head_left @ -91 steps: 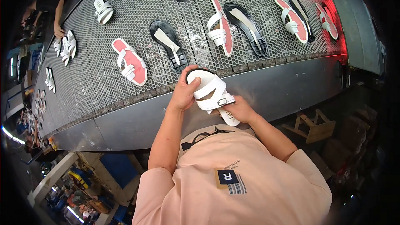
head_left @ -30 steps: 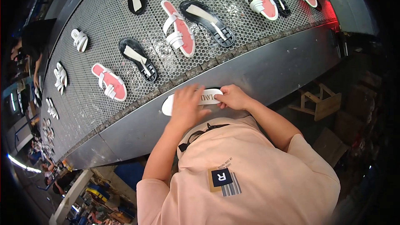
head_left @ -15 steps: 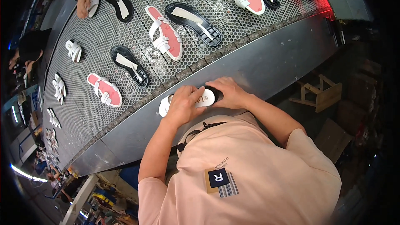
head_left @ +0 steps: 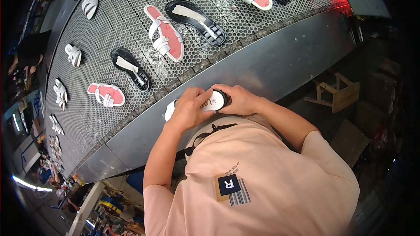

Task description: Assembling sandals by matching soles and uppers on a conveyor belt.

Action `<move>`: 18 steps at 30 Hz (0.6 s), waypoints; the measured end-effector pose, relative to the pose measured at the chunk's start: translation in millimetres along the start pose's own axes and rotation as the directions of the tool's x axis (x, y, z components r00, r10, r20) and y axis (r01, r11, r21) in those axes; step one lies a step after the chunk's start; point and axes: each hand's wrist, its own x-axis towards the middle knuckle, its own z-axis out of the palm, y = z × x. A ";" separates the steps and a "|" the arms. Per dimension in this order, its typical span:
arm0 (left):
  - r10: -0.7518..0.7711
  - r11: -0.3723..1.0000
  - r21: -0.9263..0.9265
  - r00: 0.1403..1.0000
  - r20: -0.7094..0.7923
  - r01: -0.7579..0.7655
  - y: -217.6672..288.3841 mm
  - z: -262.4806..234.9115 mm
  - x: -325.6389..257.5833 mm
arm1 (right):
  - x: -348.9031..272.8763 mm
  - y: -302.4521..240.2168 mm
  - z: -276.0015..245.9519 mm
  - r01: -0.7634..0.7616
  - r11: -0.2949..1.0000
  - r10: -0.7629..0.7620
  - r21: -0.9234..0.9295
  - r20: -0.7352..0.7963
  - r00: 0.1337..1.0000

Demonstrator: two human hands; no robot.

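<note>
Close to my body, over the metal edge of the conveyor, I hold a white sandal (head_left: 210,103) with a dark sole showing at its heel. My left hand (head_left: 189,108) wraps over its middle, covering most of the straps. My right hand (head_left: 238,99) grips the rounded heel end, thumb and fingers around the dark rim. Nearest on the belt lie a white sandal upper with a pink underlay (head_left: 114,95) and a black outsole (head_left: 130,69) with a pale strip. Farther along are another pink-lined sandal upper (head_left: 175,46) and a larger black outsole (head_left: 192,17).
The mesh conveyor belt (head_left: 94,39) runs diagonally past me, bordered by a smooth metal side panel (head_left: 280,48). Several finished-looking white sandals (head_left: 90,3) lie along its far side. A wooden stool (head_left: 343,96) stands on the floor at right. Red light glows at the belt's right end.
Belt items have shifted slightly left. A co-worker's hand and a black outsole at upper left are gone from view. The nearest pink-lined upper has turned. My hands stay on the sandal.
</note>
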 end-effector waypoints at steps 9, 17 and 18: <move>0.016 0.998 -0.055 1.000 0.006 -0.016 -0.3 8.1 1.7 | -2.6 0.0 -5.3 0.001 0.996 0.000 -0.085 0.022 1.000; 0.090 0.995 -0.040 0.994 -0.061 -0.093 5.6 20.5 10.8 | -9.6 4.1 -11.2 0.017 0.983 -0.022 -0.181 -0.029 0.999; 0.085 0.995 -0.041 0.995 -0.055 -0.088 8.2 21.3 12.7 | -10.6 4.2 -11.4 0.000 0.983 -0.011 -0.185 -0.059 0.998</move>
